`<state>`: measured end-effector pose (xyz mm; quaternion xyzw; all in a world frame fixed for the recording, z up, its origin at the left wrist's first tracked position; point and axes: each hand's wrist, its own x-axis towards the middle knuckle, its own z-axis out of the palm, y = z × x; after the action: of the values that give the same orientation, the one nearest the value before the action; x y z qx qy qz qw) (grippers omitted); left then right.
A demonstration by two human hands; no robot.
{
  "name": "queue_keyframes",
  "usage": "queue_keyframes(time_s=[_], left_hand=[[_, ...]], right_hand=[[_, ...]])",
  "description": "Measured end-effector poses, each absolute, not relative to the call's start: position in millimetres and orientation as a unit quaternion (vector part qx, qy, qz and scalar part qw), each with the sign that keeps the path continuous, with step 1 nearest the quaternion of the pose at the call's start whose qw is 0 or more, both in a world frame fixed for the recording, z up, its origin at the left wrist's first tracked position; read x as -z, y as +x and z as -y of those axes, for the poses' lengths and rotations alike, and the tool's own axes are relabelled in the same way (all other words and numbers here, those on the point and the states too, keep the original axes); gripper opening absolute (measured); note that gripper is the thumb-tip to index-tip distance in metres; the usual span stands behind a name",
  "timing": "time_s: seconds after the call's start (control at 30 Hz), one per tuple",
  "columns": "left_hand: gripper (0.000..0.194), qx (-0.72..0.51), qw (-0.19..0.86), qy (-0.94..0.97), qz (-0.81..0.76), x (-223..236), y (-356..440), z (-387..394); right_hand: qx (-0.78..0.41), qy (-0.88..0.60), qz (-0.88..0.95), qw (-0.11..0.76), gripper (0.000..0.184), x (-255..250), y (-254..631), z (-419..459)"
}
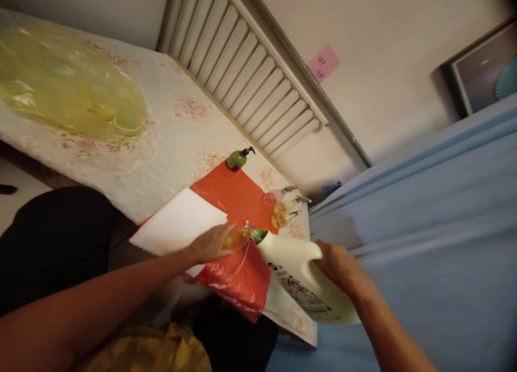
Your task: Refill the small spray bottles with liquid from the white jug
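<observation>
A tilted jug (301, 278) and a small bottle (236, 239), one in each hand.
The right hand (338, 264) is clamped on the jug's handle; the jug's long axis slants down from its mouth, which points toward the person's left. The left hand (212, 244) has its fingers closed round the bottle, which lies right beside the jug's mouth, between mouth and palm, so the left is the nearer hand to that opening; whether they touch cannot be told. Beneath is a red sheet (236, 191), with a white pad (181, 221) on it; beyond stands a green dispenser (235, 161).
</observation>
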<state>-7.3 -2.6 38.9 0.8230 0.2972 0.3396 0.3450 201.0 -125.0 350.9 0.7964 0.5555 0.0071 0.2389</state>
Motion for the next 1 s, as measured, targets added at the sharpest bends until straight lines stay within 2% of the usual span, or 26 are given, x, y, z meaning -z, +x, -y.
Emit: queue_keyframes(time_s=[1.0], left_hand=[[0.079,-0.35,0.354,0.815,-0.297,-33.8,-5.9,1.3]], right_hand=[[-0.018,0.794,-0.556,0.245,0.017,-352.4,196.9,123.5]])
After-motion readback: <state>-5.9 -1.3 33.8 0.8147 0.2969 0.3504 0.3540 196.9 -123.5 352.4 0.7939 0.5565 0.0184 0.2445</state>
